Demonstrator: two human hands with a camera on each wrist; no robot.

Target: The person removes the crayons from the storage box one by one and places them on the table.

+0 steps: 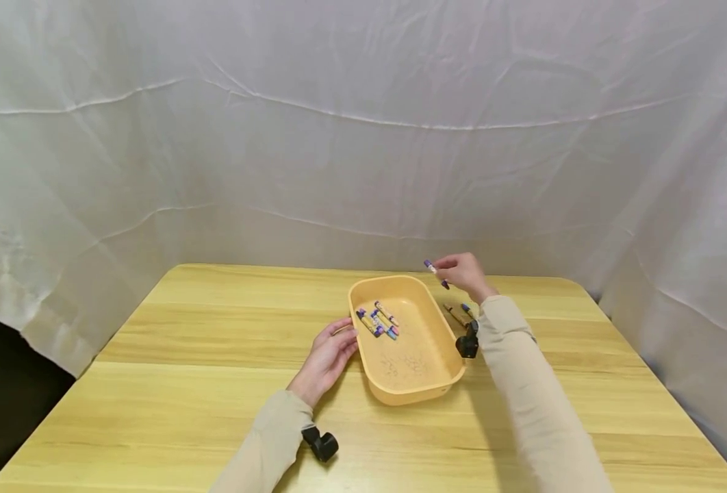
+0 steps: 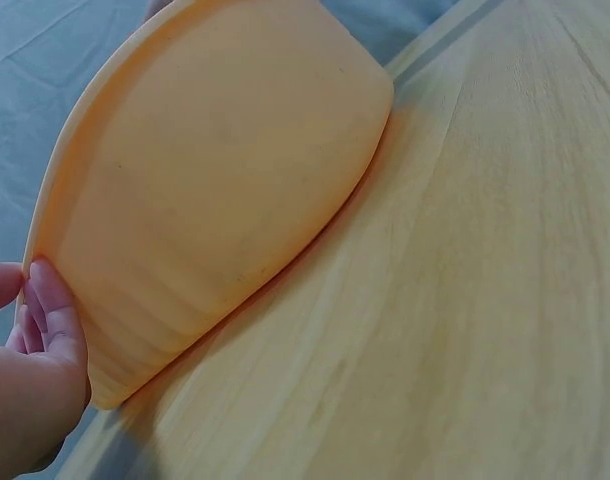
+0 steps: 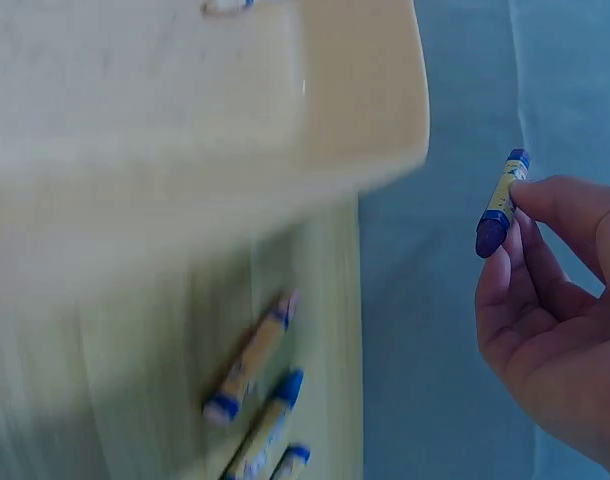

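The right hand (image 1: 464, 272) pinches a purple crayon (image 1: 435, 273) between thumb and fingertips, held in the air above the far right corner of the orange tray (image 1: 413, 383). In the right wrist view the crayon (image 3: 501, 203) stands nearly upright in the fingers, dark tip down, well clear of the table (image 1: 185, 383). From the head view its long axis slants from upper left to lower right, with the free end pointing away from the person and toward the tray's far rim. The tray's open basin lies to the left of and nearer than this hand, so the crayon sits just past the rim rather than over the middle. The left hand (image 1: 328, 356) rests against the tray's left wall with fingers curled onto the rim, thumb and fingertips (image 2: 47, 310) touching its edge in the left wrist view. A small cluster of crayons (image 1: 378, 320) lies inside the tray toward its far left part. More loose crayons (image 1: 458, 313) lie on the table just right of the tray, below the right hand and nearer to it than to the left.
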